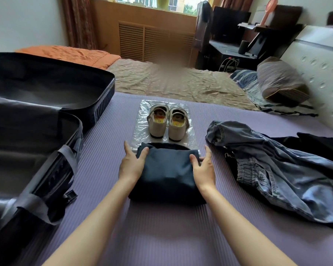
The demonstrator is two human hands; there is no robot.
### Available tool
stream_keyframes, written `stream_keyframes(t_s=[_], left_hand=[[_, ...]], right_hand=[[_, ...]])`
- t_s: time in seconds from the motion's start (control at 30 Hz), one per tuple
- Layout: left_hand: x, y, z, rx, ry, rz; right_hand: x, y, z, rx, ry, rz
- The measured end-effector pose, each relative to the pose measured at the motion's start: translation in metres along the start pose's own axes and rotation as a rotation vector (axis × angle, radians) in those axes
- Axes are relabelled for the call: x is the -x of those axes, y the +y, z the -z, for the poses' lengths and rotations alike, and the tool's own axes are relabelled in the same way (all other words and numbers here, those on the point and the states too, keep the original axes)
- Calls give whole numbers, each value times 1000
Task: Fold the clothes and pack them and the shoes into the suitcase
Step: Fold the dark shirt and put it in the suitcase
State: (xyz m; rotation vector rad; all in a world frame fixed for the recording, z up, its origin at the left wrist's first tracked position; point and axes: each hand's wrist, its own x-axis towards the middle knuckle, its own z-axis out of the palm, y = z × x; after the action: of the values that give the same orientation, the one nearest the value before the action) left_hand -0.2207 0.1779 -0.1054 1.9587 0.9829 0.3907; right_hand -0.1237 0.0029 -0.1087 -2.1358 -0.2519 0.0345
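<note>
A folded dark navy garment [166, 175] lies on the purple mat in front of me. My left hand [132, 165] grips its left side and my right hand [203, 167] grips its right side, thumbs on top. Just beyond it a pair of white shoes [166, 122] stands on a clear plastic bag [142, 120]. The black suitcase [37, 120] lies open at the left, both halves showing dark lining. Unfolded blue jeans [277, 169] sprawl at the right over a black garment [319, 146].
The purple mat [161, 227] covers the near part of the bed. Farther off are a tan sheet [171, 81], an orange blanket [69, 54], a pillow [281, 81] and the white headboard [319, 70] at the right.
</note>
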Motion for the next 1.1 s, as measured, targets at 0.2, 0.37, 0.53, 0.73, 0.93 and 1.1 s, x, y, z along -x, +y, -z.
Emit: stream_keyframes(t_s=[0.2,0.37,0.53,0.73,0.93,1.1], left_hand=[[32,-20,-5,67,-74,-121],[36,-14,-10,-169,28,-37],[34,-14,1,127,-92,-3],[43,-15,7,241,-59,-104],[47,-19,10,288,-190,-60],[48,-29,15,530,-235,-68]], right_hand=[[33,18,14,-229,-172,25],[33,21,6,179,-44,-109],[30,28,7,-153,-124,-191],[35,29,11,-260,-228,-303],[48,20,8,-350,-258,-283],[57,19,16,-588,-234,-242]])
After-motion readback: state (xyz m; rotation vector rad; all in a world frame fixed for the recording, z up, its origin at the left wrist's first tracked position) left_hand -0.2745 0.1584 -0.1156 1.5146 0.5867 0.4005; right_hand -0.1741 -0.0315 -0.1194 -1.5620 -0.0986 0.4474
